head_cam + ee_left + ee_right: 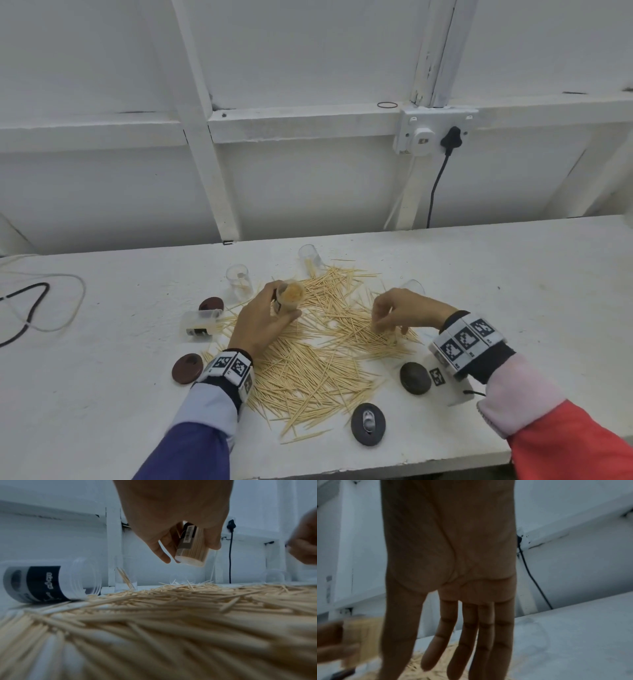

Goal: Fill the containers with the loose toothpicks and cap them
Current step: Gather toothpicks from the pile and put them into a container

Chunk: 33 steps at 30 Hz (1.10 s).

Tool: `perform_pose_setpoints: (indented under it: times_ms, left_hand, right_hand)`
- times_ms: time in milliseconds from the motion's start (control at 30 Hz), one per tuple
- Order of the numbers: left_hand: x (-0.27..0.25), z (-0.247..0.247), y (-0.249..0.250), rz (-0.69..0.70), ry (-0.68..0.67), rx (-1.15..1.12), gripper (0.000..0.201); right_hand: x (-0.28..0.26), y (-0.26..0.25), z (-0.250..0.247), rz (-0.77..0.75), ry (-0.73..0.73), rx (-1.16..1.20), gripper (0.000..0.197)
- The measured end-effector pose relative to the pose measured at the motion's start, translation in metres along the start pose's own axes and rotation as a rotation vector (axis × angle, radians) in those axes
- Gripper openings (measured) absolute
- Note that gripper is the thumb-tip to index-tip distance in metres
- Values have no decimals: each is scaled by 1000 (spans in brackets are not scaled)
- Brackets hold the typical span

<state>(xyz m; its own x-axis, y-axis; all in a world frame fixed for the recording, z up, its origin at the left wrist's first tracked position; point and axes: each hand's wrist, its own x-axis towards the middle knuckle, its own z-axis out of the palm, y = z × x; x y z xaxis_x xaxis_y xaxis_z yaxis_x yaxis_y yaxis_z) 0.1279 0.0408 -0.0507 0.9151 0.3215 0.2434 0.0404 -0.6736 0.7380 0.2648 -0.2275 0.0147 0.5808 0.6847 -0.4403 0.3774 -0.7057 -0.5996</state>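
The full container (289,295), packed with toothpicks and uncapped, is sitting in the left hand (262,317), raised above the heap with its open mouth tilting toward the camera in the head view; the left grip is curling round its labelled wall, thumb on one side and fingers on the other, as the left wrist view shows (191,545). Below it the loose toothpicks (318,346) are lying in a broad scattered pile across the middle of the white surface (513,274). The right hand (404,310) is hovering over the right part of the pile, fingertips pointing down among the sticks; the right wrist view shows its fingers (471,642) hanging fairly straight, so that grip is loose, and I cannot tell whether any sticks are caught between them.

A labelled container (200,322) is lying on its side at the left edge of the pile. An upright clear container (239,281) is standing behind the left hand with a few sticks inside, and another clear one (311,257) is tilting at the far edge of the pile. Two brown caps (187,368) are lying left of the pile, two dark caps (368,424) near its front right.
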Motion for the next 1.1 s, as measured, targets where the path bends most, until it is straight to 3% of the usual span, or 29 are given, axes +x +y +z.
perform_pose_setpoints:
  times_ms: [200, 400, 633, 800, 967, 1100]
  left_hand:
    - [-1, 6, 15, 18, 54, -21, 56]
    - [-5, 26, 35, 37, 85, -37, 55]
    - [-8, 42, 44, 6, 0, 48, 57]
    - [-4, 48, 37, 4, -104, 97, 59]
    - [-4, 50, 37, 34, -134, 124, 56]
    - [-6, 49, 36, 39, -138, 100, 54]
  right_hand:
    - [-27, 33, -3, 117, -66, -214, 28]
    - [-49, 52, -8, 279, -200, -463, 61]
    - [-50, 52, -4, 281, -201, -413, 54]
    - [-34, 37, -16, 139, -48, -301, 44]
    - [-20, 3, -13, -192, 222, -113, 46]
    - [-6, -20, 1, -418, 300, -22, 48]
